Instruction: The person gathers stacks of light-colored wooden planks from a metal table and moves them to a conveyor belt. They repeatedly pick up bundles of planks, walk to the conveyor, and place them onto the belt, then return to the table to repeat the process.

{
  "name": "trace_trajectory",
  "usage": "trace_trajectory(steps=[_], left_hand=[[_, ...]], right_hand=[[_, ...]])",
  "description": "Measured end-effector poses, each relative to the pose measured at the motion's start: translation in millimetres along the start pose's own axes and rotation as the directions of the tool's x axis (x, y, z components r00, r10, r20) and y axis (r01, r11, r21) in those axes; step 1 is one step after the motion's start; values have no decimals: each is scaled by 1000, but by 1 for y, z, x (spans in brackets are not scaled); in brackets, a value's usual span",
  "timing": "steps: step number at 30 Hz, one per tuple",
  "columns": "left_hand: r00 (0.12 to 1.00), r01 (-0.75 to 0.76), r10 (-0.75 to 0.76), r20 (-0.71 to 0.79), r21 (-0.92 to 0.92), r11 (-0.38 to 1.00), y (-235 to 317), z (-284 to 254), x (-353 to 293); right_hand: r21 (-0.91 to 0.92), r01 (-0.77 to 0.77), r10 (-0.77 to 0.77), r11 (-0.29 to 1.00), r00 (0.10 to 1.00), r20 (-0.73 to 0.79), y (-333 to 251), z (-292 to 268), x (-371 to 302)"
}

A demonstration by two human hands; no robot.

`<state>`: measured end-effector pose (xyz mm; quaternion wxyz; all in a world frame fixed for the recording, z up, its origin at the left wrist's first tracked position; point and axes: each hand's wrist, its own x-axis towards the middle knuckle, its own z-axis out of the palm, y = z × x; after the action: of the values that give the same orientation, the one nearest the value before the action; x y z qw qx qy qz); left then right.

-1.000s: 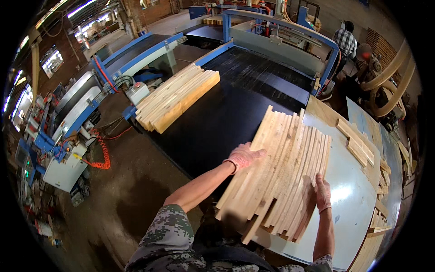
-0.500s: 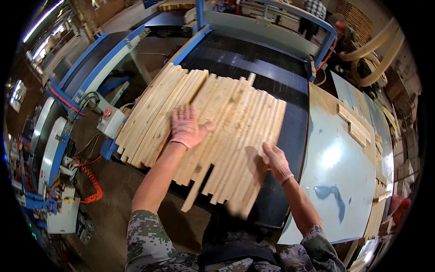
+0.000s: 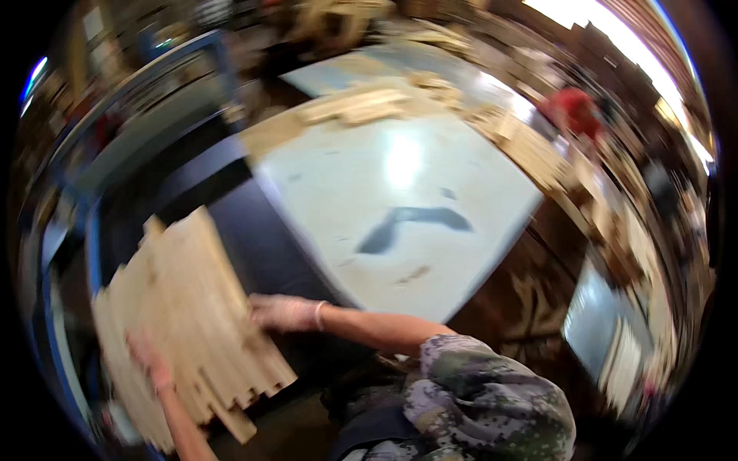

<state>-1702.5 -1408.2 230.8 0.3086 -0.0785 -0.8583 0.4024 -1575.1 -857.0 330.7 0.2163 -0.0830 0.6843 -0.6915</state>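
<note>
Gloved hands: two, left hand (image 3: 148,357) and right hand (image 3: 280,313)
Wooden strips (image 3: 184,284): too blurred to count, under the left hand
Black belt (image 3: 254,223): one, beneath both hands
Pale sheet (image 3: 346,192): one, right of both hands
Blue gantry (image 3: 223,65): one, beyond both hands

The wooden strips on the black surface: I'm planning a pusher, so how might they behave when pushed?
The wooden strips look stiff, being long and straight. Pushed, they may slide unevenly, since their staggered ends suggest loose pieces. Lying flat and side by side on the black surface, they seem unlikely to roll.
</note>
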Motion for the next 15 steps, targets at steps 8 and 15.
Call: trace_trajectory(steps=[8,15], left_hand=[[954,300,181,240,-715,-632,144,-369,93],[849,411,463,-255,-233,-881,325,-665,86]], right_hand=[[592,-231,170,772,973,158,139,-37,-278],[740,-59,421,670,852,-313,199,-111,-550]])
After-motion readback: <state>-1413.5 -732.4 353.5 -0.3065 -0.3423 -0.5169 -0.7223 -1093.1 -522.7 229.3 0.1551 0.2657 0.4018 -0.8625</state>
